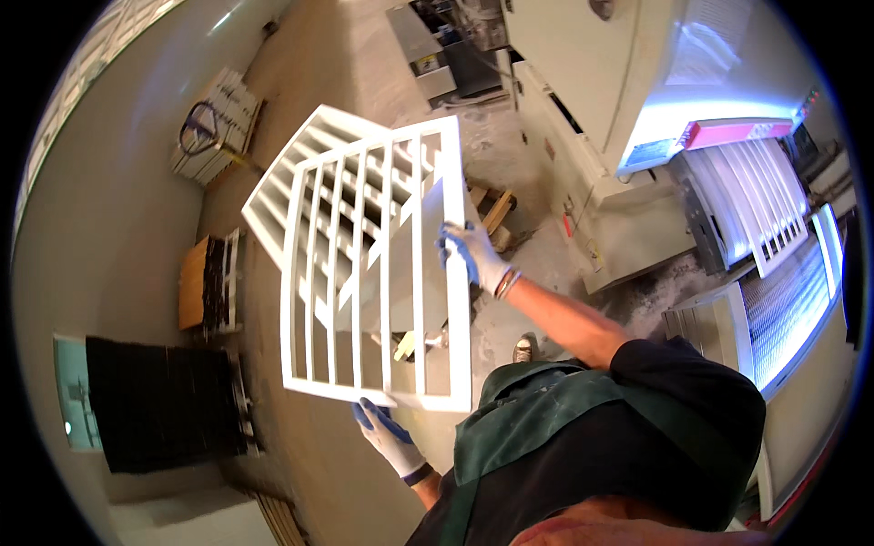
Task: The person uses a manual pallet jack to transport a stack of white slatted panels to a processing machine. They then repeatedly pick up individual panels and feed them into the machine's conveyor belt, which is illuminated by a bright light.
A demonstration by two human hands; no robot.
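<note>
I hold up a white slatted panel (459, 309), an open rectangular frame with several thin bars. My right hand (473, 252), in a white and blue glove, grips its right-hand side rail. At the near bottom rail is my left hand (390, 439), gloved alike, its blue fingers against the edge; part of the grip is hidden. Beyond the held panel, and seen partly through its gaps, lies another white slatted panel (264, 202), turned at an angle. Whether more panels lie beneath it, I cannot tell.
A large pale machine (583, 100) stands to the right, with another white slatted panel (760, 200) at its lit opening. Part of a wooden pallet (496, 214) shows beyond my right hand. At left are a black-covered stack (164, 400) and a loaded hand truck (218, 127).
</note>
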